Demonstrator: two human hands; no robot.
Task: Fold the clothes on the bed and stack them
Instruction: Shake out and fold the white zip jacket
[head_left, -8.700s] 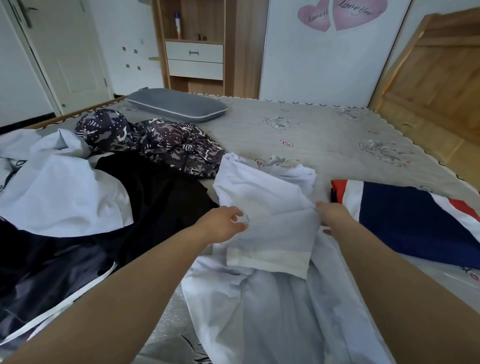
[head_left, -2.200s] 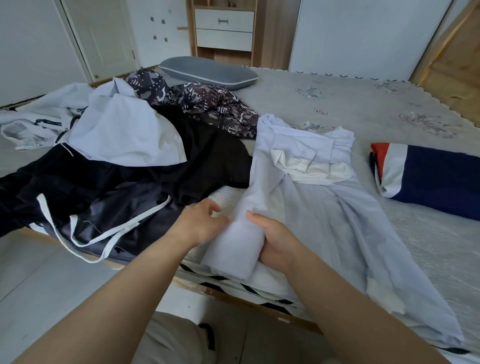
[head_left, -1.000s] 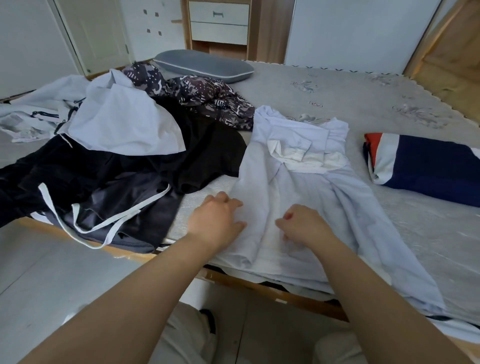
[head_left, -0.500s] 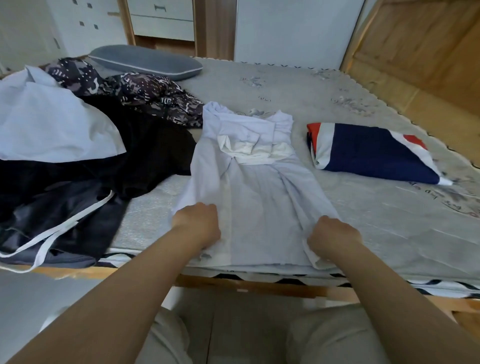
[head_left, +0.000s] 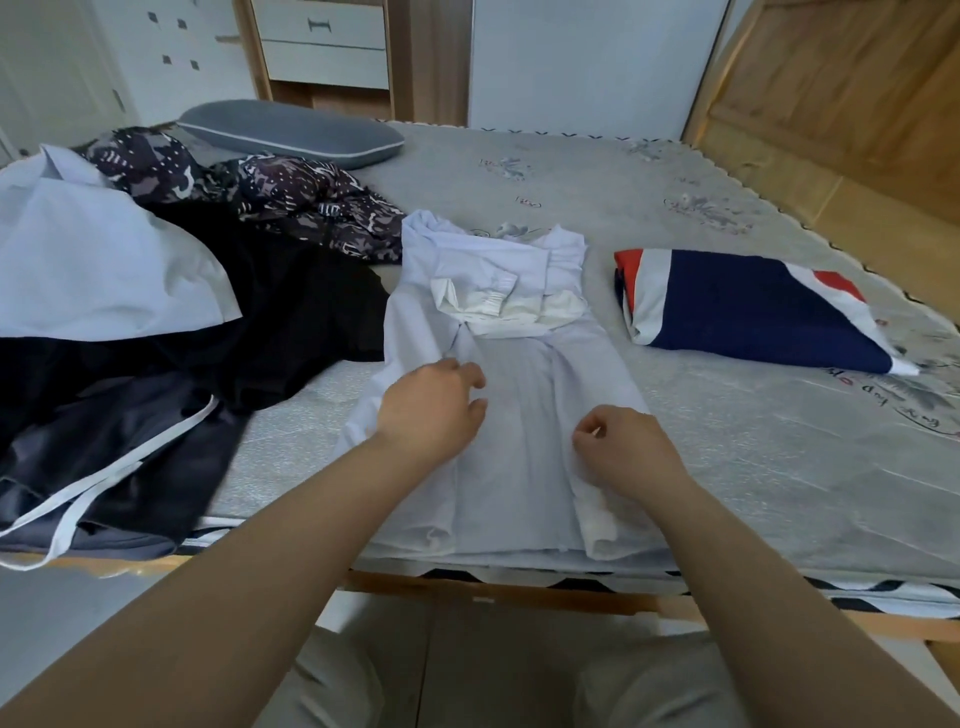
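Head view: the step in hand looks like the lengthwise fold of the pale shirt (head_left: 524, 374), which lies flat along the near edge of the bed (head_left: 675, 208), collar end away from the person, hem at the mattress edge. Both long sides are already turned in toward the middle, so it reads as a narrow strip; the cuffs, whiter than the body, lie crosswise just below the collar.

The left hand (head_left: 434, 410) rests on the left fold, fingers loosely bent and spread, and seems to press or smooth the cloth, not to grip it. The right hand (head_left: 626, 449) sits on the right fold with fingers curled inward; whether it pinches a bit of fabric I cannot tell.

In my judgement the next move calls for taking the hem end with both hands and bringing it up toward the collar, keeping the side folds from slipping open, then carrying the packet to the stack.

That stack has so far one piece: the folded navy garment (head_left: 753, 306) with red and white bands, just beside the shirt on its right. To the left, unfolded, wait a black garment (head_left: 291, 317), a patterned one (head_left: 311, 202), another pale one (head_left: 98, 265), and a dark piece with white straps (head_left: 104, 457). A grey pillow (head_left: 291, 132) lies at the far side.
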